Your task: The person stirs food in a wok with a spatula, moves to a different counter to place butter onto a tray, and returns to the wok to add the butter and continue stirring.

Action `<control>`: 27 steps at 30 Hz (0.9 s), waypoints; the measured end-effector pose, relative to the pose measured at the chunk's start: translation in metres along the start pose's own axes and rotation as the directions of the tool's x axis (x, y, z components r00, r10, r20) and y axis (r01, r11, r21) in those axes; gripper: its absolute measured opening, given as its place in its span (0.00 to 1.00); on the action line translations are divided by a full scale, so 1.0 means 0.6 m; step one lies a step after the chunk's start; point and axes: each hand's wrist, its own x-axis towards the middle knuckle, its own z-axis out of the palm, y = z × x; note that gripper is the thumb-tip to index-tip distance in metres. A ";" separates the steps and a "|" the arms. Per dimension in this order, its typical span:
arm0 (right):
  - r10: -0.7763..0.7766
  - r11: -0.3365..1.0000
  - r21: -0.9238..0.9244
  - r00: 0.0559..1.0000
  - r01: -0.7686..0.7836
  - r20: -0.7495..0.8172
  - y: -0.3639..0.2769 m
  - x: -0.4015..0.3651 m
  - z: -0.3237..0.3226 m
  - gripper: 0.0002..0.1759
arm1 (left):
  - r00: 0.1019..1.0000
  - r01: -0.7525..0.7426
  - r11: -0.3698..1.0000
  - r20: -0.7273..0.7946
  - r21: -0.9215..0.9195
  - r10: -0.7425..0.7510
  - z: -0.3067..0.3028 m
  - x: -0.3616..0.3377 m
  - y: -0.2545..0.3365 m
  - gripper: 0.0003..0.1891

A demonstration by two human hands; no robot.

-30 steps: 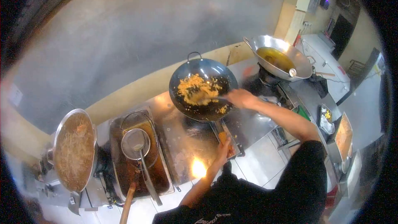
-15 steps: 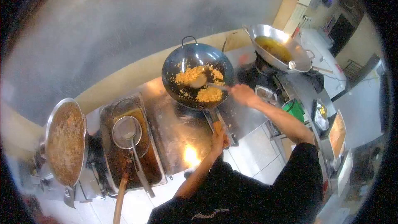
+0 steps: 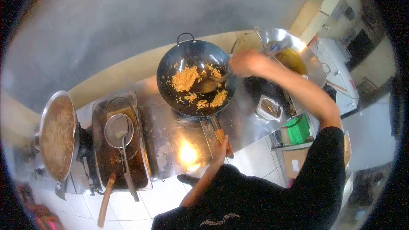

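Note:
A dark wok sits on the stove, with loose clumps of orange-yellow food that look like fried rice. Its wooden-gripped handle points towards me, and my left hand is wrapped round it. My right hand is closed on a ladle, slightly blurred by motion. The ladle's bowl is down among the grains, right of the biggest clump. Its handle slants up and right past my fist.
A large pan of oil stands at back right. A small metal container and a green item are below it. On the left are a metal tray with a strainer over it and a wide pan of brown liquid.
My right hand has risen and the ladle has turned, its bowl pushing through the food. The grains are regrouped, with a larger clump at left. The view has shifted somewhat.

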 end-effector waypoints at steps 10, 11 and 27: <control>-0.010 0.997 -0.067 0.981 0.024 0.193 -0.033 0.009 -0.068 0.14 | 0.997 0.075 0.997 0.004 0.014 -0.075 -0.014 -0.003 -0.006 0.17; 0.056 0.996 0.048 0.968 -0.070 0.243 -0.003 0.006 -0.064 0.14 | 0.999 0.017 1.000 0.029 0.020 -0.018 -0.034 -0.002 -0.025 0.19; 0.385 0.828 0.454 0.922 -0.330 -0.031 -0.215 -0.025 0.303 0.16 | 0.817 0.226 0.884 0.414 0.409 -0.401 -0.310 -0.176 -0.042 0.21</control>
